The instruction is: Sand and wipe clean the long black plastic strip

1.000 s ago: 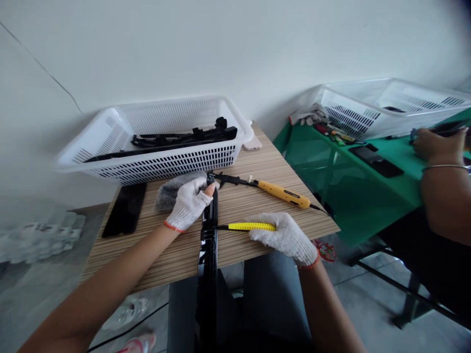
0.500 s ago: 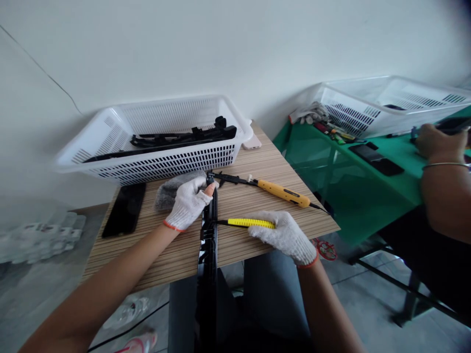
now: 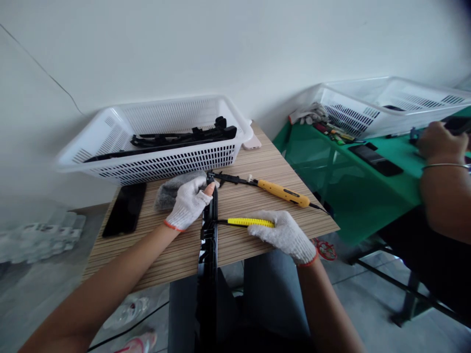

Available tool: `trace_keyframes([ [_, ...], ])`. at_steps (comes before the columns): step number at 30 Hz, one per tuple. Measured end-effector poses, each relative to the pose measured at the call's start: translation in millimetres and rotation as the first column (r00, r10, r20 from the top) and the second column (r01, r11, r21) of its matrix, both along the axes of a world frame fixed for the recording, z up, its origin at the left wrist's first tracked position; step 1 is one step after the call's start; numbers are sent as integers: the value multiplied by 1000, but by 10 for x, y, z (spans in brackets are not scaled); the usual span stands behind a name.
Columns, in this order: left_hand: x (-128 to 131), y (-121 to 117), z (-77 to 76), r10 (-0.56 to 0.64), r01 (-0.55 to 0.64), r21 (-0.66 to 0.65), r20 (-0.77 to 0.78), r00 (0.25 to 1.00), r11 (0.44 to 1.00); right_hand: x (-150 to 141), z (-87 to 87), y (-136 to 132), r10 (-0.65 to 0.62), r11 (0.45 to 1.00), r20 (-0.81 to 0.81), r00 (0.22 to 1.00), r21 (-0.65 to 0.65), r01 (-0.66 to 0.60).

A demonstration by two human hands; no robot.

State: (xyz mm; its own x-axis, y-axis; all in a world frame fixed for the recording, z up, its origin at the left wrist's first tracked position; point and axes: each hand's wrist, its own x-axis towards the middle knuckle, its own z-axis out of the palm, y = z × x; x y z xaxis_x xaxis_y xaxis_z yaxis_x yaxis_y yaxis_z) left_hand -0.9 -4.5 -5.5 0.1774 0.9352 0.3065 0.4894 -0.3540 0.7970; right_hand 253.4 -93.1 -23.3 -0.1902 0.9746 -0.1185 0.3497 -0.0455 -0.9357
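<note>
Basket (image 3: 154, 162) behind hands; orange screwdriver (image 3: 283, 192), phone (image 3: 125, 209) alongside.

A wood-grain table (image 3: 257, 166) carries the work. At its 11 o'clock a white slotted basket (image 3: 154, 162) stands against the wall, with a dark phone (image 3: 125, 208) flat at 9 o'clock. A grey cloth (image 3: 169, 189) lies near the centre, and a long black strip (image 3: 209, 230) runs over the 6 o'clock edge. An orange-handled screwdriver (image 3: 283, 192) lies toward 2 o'clock.

A green table (image 3: 331, 162) stands to the right, bearing another white basket (image 3: 386, 105) and a second phone (image 3: 375, 160).
</note>
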Motion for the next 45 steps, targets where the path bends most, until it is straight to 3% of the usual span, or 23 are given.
trace_keyframes([
  [12,-2,24,24,-47,61,-133,104,993,989,5,-40,13,-63,998,-39,997,25,64],
  [18,-2,29,39,-26,41,-110,133,991,993,40,5,3,22,1000,-23,999,-1,-22],
  [31,-4,46,24,2,16,-106,165,986,994,18,11,8,-19,1000,-16,1000,-7,19],
  [39,-5,27,16,-34,77,-196,214,976,978,18,6,15,-90,996,-55,994,9,90],
  [45,27,-19,99,-78,136,-261,222,972,956,19,15,12,-90,996,-44,995,7,91],
])
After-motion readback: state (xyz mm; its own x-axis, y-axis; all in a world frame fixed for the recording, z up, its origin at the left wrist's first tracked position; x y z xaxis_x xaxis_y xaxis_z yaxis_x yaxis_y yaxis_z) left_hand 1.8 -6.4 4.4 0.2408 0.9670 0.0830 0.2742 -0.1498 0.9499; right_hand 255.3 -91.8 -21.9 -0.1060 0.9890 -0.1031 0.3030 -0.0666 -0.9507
